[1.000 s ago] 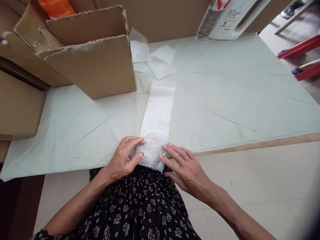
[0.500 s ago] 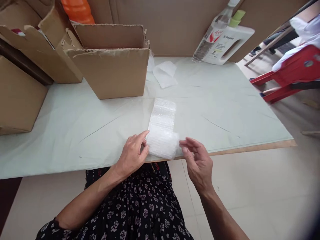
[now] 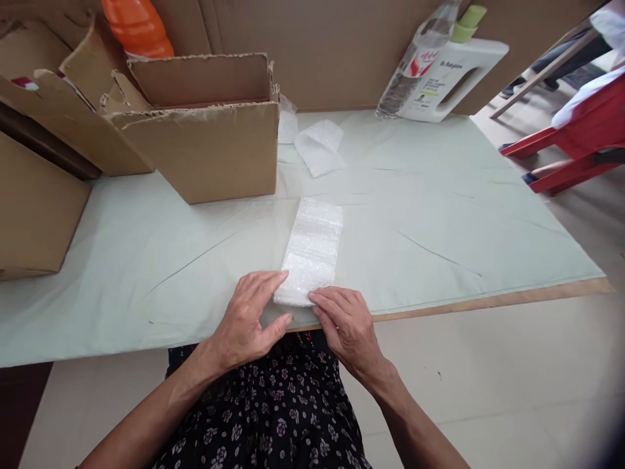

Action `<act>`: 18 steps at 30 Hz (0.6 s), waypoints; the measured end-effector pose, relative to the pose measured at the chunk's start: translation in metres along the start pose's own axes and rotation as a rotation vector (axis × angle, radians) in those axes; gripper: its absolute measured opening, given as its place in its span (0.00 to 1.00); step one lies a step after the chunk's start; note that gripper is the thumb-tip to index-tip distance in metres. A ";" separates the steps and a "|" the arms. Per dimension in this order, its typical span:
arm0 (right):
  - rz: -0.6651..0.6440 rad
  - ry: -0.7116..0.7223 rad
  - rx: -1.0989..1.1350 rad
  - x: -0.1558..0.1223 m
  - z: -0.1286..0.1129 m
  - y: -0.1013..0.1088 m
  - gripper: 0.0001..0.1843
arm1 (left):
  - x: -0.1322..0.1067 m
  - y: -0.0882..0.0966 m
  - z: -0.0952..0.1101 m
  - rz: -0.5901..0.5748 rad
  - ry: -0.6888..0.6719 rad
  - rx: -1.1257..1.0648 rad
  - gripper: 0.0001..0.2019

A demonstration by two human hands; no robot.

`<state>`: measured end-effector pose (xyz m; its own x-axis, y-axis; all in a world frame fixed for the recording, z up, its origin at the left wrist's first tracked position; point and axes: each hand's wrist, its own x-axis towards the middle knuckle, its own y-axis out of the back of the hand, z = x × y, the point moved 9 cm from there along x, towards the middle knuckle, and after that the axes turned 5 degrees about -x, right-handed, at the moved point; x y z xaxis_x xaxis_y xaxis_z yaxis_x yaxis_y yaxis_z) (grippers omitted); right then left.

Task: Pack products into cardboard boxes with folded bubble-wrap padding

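Note:
A strip of clear bubble wrap lies on the cloth-covered table near its front edge, its near part folded over. At its near left edge is my left hand, open, with thumb and fingers spread apart; the fingertips touch or nearly touch the wrap. My right hand has its fingers closed over the near right corner of the bubble wrap, with the thumb below them. The fingers hide that corner. Farther back, another piece of bubble wrap lies loosely curled.
An open cardboard box stands behind on the left, beside more boxes and an orange bottle. At the back right a clear bottle and a white jug lean together. Beyond the table is a red chair.
My right hand has moved left and taken the near right corner of the bubble wrap. The near flap, which stuck out rightward, now lies in line with the strip. My left thumb has moved away from the wrap.

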<state>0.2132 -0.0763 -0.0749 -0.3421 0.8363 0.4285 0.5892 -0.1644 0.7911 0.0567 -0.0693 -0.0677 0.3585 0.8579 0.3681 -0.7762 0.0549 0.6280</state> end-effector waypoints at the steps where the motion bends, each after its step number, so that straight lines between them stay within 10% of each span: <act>1: -0.022 -0.036 0.061 0.001 0.003 0.000 0.12 | -0.001 0.000 0.002 -0.016 -0.006 -0.009 0.26; 7: 0.080 -0.094 -0.037 -0.004 0.006 0.025 0.16 | 0.013 -0.014 -0.014 0.001 0.099 0.107 0.19; 12: -0.011 0.054 -0.195 0.001 -0.001 0.007 0.16 | 0.022 -0.012 -0.018 0.086 0.102 0.185 0.16; 18: -0.084 -0.015 0.067 0.005 0.007 0.010 0.13 | 0.003 -0.010 0.005 -0.015 0.025 -0.015 0.24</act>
<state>0.2222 -0.0704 -0.0676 -0.3816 0.8533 0.3553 0.6066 -0.0589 0.7928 0.0680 -0.0699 -0.0699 0.3575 0.8695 0.3409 -0.7782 0.0755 0.6234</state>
